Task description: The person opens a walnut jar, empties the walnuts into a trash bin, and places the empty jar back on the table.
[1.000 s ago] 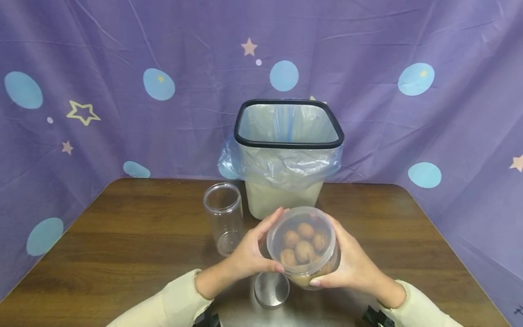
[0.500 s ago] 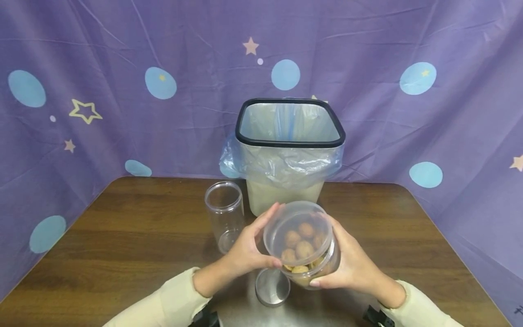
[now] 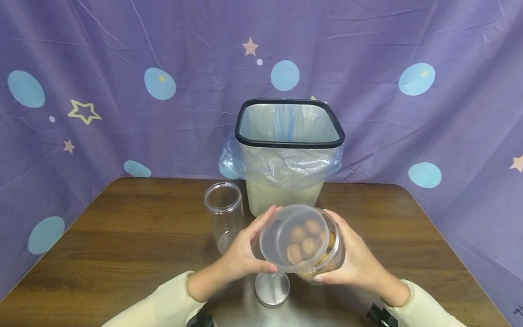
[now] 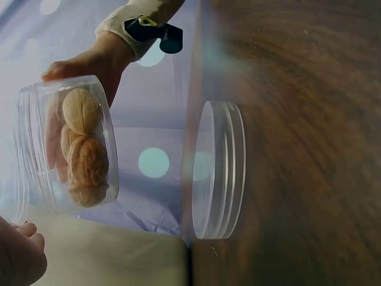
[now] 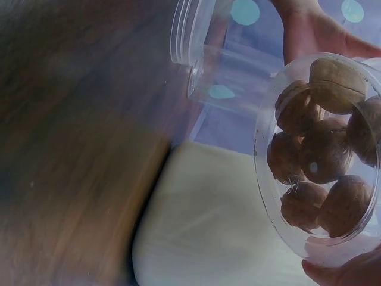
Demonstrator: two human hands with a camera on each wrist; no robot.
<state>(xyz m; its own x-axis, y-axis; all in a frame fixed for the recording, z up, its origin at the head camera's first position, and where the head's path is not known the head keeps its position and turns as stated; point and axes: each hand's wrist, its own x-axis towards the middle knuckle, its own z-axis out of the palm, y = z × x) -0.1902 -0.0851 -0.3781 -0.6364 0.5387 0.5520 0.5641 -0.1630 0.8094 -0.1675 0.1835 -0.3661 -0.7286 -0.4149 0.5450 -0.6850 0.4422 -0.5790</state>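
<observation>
My left hand [image 3: 244, 252] holds the translucent round lid [image 3: 267, 240] by its edge, thumb in front and fingers behind. My right hand [image 3: 359, 261] grips a short clear plastic jar [image 4: 37, 137] from the side, thumb low on its front. Several walnuts [image 5: 324, 152] lie inside the jar, which is raised above the table and tilted. The lid sits shifted to the left of the jar's mouth, leaving its right part uncovered, and overlaps the walnuts in the head view.
A tall clear jar [image 3: 225, 222] stands without a lid to the left. Behind it is a cream trash bin [image 3: 282, 197] with a black rim and plastic liner. A second round lid [image 3: 272, 289] lies on the wooden table [image 3: 135, 236] below my hands.
The lid has come off the jar's mouth and moved left with my left hand, exposing walnuts. My right hand has tilted the jar and shifted slightly right.
</observation>
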